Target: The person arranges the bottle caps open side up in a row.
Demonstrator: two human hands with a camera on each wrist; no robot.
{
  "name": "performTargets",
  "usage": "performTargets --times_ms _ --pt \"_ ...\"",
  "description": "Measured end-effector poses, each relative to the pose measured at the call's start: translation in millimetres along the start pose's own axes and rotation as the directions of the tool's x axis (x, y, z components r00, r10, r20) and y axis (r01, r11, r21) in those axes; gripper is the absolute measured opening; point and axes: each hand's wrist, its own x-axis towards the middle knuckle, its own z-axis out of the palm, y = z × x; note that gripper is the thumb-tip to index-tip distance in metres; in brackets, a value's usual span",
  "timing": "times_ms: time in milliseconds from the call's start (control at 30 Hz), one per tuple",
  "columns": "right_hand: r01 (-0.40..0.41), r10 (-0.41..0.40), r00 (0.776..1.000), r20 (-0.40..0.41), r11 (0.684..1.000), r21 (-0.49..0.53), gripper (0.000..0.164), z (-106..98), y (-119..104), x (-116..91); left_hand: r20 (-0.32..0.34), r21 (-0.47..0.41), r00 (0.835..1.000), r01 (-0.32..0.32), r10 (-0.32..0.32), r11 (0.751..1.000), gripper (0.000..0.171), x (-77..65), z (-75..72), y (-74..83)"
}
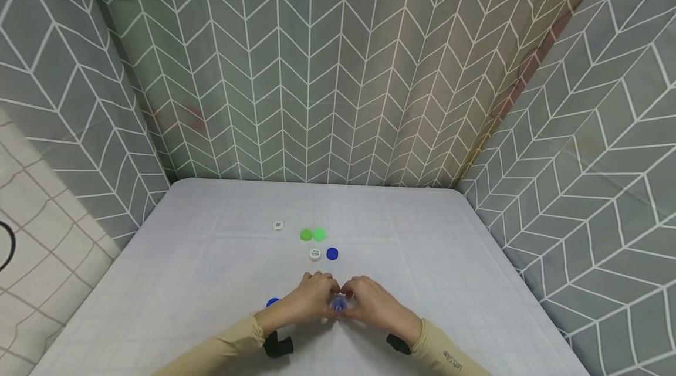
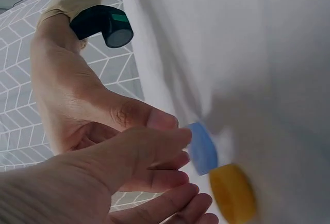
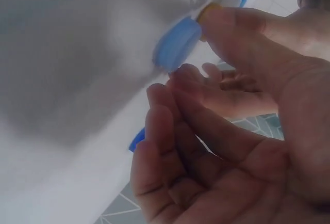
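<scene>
A light blue bottle cap [image 2: 202,149], translucent from above, stands on edge between my two hands. My left hand [image 1: 314,298] and right hand [image 1: 375,304] meet around it, thumbs and fingers curled in from either side. Seen from the right wrist, the thumb and fingertips of the right hand [image 3: 216,141] pinch the cap's [image 3: 178,44] near edge. The left wrist view has the left thumb tip right at its rim. Just beside the blue cap is a yellow cap [image 2: 233,194], which the hands hide in the head view.
Beyond the hands lie two green caps [image 1: 312,234], a dark blue cap [image 1: 332,254] and two white caps [image 1: 314,254]. Another blue cap [image 1: 273,301] shows partly behind the left wrist. The white-covered table [image 1: 454,258] ends at patterned curtains [image 1: 317,100] at the back and sides.
</scene>
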Motion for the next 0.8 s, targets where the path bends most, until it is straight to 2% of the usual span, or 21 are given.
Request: performTargets --times_ms 300,433,633,800 --pt "0.013 -0.009 0.999 -0.046 0.997 0.071 0.032 -14.0 -4.0 8.2 -0.025 -0.108 0.999 0.031 -0.033 0.994 0.037 0.2 -22.2 0.2" --pt "0.029 -0.024 0.997 -0.067 0.996 0.079 0.031 -20.1 -7.7 15.5 -0.056 -0.118 0.998 0.032 -0.039 0.993 0.032 -0.2 -34.8 -2.3" --pt "0.097 -0.088 0.988 -0.131 0.993 0.061 0.03 -25.7 -11.8 28.1 -0.127 -0.127 0.992 0.007 -0.024 0.992 0.026 -0.5 -49.4 -10.0" --pt "0.093 -0.081 0.987 -0.141 0.992 0.083 0.03 -29.7 -13.8 41.7 -0.135 -0.179 0.989 0.041 -0.066 0.983 0.024 1.4 -61.9 -19.0"
